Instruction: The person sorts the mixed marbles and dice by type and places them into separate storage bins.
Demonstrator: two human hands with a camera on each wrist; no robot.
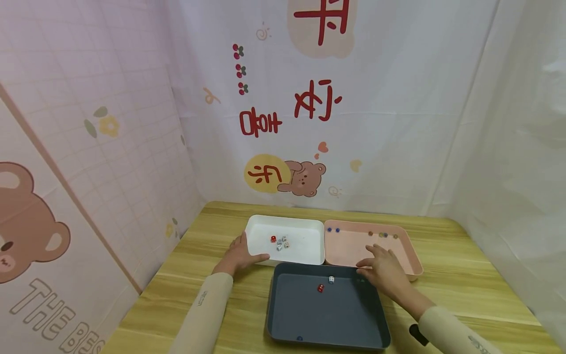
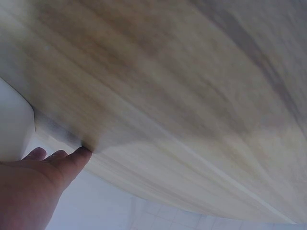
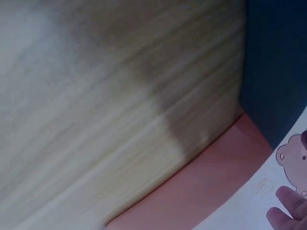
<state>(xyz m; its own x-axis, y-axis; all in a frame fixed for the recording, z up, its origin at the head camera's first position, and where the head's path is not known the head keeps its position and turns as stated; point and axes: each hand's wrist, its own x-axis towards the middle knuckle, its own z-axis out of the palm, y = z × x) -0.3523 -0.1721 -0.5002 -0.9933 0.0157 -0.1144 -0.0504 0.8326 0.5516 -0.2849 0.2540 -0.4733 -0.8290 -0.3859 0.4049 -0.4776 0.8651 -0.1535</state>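
My left hand (image 1: 240, 254) rests at the front left corner of a white tray (image 1: 305, 246), its fingers along the left side and thumb along the front. One red die (image 1: 273, 239) and several white dice (image 1: 279, 247) lie in that tray. My right hand (image 1: 385, 269) hovers where the pink tray (image 1: 345, 250) meets the dark blue-grey tray (image 1: 327, 314), fingers spread; no object shows in it. A red die (image 1: 320, 288) and a white die (image 1: 331, 280) lie in the dark tray. A small blue bead (image 1: 299, 338) is at its front edge.
Blue beads (image 1: 333, 230) and several brown and yellowish beads (image 1: 382, 235) lie along the pink tray's back. The trays adjoin on a wood-grain table (image 1: 460, 275). White printed cloth (image 1: 389, 123) hangs behind and at both sides. A black object (image 1: 418, 334) is beside the right wrist.
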